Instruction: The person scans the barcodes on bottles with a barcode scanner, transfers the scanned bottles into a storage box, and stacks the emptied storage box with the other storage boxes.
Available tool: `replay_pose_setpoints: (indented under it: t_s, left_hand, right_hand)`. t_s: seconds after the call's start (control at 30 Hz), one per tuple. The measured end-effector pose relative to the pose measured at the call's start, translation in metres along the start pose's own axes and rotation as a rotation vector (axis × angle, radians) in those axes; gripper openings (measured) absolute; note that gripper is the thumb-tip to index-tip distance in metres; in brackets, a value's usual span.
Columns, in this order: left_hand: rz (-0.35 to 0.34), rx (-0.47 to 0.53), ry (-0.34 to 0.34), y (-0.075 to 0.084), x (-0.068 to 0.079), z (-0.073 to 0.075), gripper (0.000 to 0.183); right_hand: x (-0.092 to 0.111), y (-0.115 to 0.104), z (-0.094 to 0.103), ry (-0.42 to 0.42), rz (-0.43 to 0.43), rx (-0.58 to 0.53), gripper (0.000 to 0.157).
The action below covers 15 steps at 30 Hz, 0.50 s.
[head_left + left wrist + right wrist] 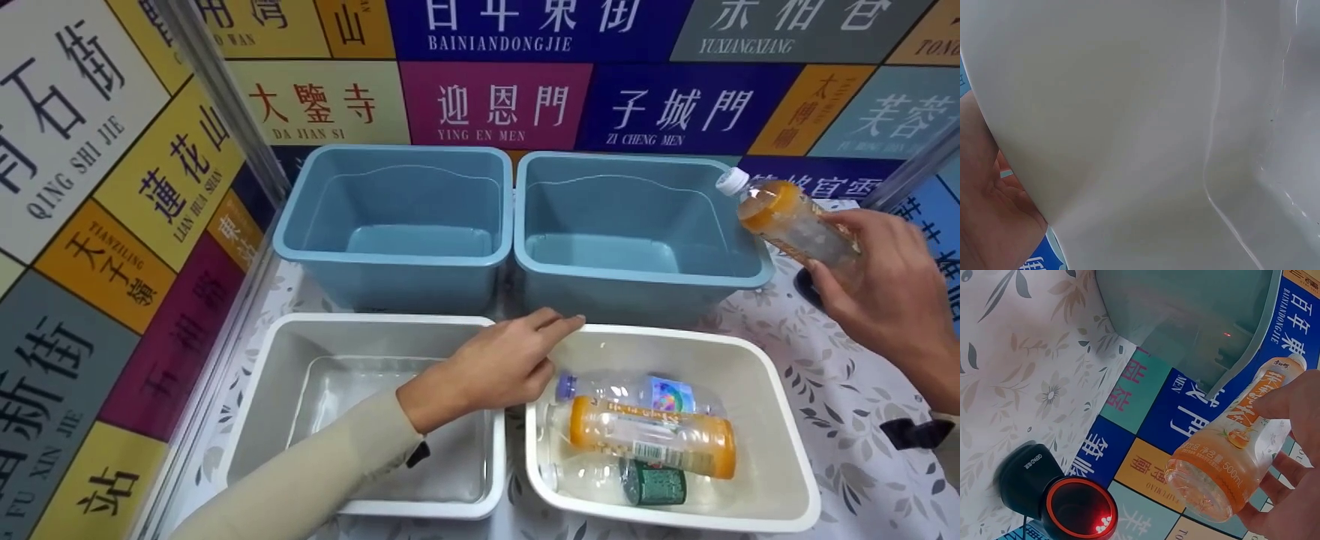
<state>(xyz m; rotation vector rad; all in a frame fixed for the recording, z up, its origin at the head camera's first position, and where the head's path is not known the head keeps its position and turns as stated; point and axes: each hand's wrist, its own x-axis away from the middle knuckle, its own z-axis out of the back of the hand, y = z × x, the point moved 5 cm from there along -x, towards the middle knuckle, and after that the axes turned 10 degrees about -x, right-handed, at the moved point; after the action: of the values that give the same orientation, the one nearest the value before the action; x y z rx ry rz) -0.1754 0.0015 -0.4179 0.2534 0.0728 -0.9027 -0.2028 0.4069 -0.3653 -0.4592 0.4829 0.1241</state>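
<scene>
My right hand (892, 277) grips a clear plastic drink bottle (784, 206) with an orange label and white cap. The bottle is tilted, beside the right end of the right blue bin (637, 277). In the right wrist view the fingers and thumb wrap round the bottle (1224, 444). My left hand (491, 364), fingers loosely bent and holding nothing visible, hovers over the neighbouring rims of the two white bins. Several plastic bottles lie in the right white bin (780, 420), an orange-labelled bottle (649, 435) on top. The left white bin (262, 405) has no objects visible inside.
A left blue bin (394, 262) stands beside the right one, behind the white bins. Near the right hand stands a black scanner-like device (1030, 475) with a glowing red ring. Printed panels (495, 105) wall the back and sides. A leaf-patterned cloth (847, 375) covers the table.
</scene>
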Motion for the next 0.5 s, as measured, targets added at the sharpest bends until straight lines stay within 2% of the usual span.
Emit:
replay_pose_setpoints:
  t_s: [0.27, 0.5]
  left_hand:
    - [-0.021, 0.004, 0.041, 0.0, -0.001, 0.0, 0.065]
    - [-0.014, 0.001, 0.033, -0.001, 0.0, -0.001, 0.065]
  right_hand:
    - [-0.008, -0.012, -0.007, -0.018, 0.084, 0.008, 0.058]
    - [-0.017, -0.021, -0.011, -0.016, 0.127, -0.011, 0.063]
